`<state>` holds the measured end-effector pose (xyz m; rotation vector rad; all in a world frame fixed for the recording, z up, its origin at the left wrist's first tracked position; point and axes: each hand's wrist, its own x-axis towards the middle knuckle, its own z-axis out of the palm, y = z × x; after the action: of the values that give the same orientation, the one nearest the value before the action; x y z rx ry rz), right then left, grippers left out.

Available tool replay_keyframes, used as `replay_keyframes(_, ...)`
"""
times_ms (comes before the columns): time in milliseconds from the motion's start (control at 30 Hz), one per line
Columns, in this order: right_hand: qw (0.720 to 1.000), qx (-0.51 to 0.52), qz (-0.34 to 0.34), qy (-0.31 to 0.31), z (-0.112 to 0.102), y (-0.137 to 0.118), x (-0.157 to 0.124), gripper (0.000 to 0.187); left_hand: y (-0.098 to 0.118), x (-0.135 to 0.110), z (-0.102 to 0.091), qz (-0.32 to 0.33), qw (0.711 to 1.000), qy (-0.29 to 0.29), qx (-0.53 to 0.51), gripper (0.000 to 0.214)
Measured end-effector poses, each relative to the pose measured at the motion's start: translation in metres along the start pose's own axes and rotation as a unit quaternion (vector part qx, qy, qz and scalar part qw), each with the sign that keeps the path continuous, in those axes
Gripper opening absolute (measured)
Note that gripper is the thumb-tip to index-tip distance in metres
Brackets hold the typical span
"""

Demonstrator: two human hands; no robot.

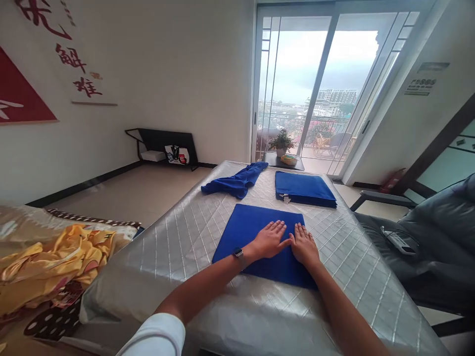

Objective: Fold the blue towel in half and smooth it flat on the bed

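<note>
Silver quilted cover stretched left and right of the folded blue cloth, which lay beneath your left hand and right hand, fingers straight and flattened, short of its far edge.

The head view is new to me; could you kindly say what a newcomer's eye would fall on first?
Probably the blue cloth, flat on the silver cover under the open left hand and right hand. Beyond it lie a crumpled cloth to the left and a neat blue stack to the right. The bright glass door stands behind.
</note>
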<state>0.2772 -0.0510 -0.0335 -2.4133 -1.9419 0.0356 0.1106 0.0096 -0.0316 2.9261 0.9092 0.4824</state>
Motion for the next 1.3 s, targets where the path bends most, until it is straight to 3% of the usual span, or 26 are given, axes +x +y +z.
replay_keyframes(100, 1.0, -0.017, -0.016, -0.005, 0.0, 0.003, -0.001, 0.062, 0.032, 0.005, 0.011, 0.012, 0.999, -0.028, -0.015, 0.076)
replay_keyframes(167, 1.0, -0.019, -0.015, -0.002, 0.0, 0.003, -0.002, 0.062, 0.034, 0.003, 0.01, -0.008, 0.998, -0.052, -0.022, 0.078)
replay_keyframes(333, 1.0, 0.015, 0.003, 0.006, -0.002, -0.001, 0.0, 0.064, -0.003, -0.029, -0.012, -0.066, 0.994, -0.084, -0.027, 0.081)
replay_keyframes(500, 0.999, 0.036, 0.01, 0.001, -0.003, -0.002, -0.001, 0.064, -0.049, -0.095, -0.034, -0.163, 0.983, -0.089, 0.005, 0.078)
replay_keyframes(667, 0.999, 0.033, 0.014, -0.015, -0.006, -0.004, 0.002, 0.065, -0.065, -0.146, -0.04, -0.208, 0.975, -0.07, 0.032, 0.077)
replay_keyframes(800, 0.999, 0.016, 0.02, -0.027, -0.018, -0.003, -0.005, 0.065, -0.058, -0.149, -0.044, -0.22, 0.973, -0.072, 0.021, 0.082)
replay_keyframes(933, 0.999, -0.013, -0.009, -0.033, -0.025, 0.001, -0.042, 0.064, -0.054, -0.146, -0.045, -0.226, 0.971, -0.072, 0.015, 0.084)
replay_keyframes(1033, 0.999, -0.006, -0.031, -0.011, -0.017, 0.002, -0.086, 0.065, -0.056, -0.146, -0.042, -0.223, 0.973, -0.063, 0.019, 0.084)
replay_keyframes(1133, 0.999, 0.005, -0.023, -0.026, -0.004, -0.001, -0.119, 0.066, -0.058, -0.148, -0.039, -0.217, 0.974, -0.056, 0.023, 0.083)
replay_keyframes(1300, 0.998, 0.034, -0.007, -0.047, 0.003, -0.005, -0.131, 0.066, -0.066, -0.151, -0.037, -0.202, 0.978, -0.051, 0.027, 0.071)
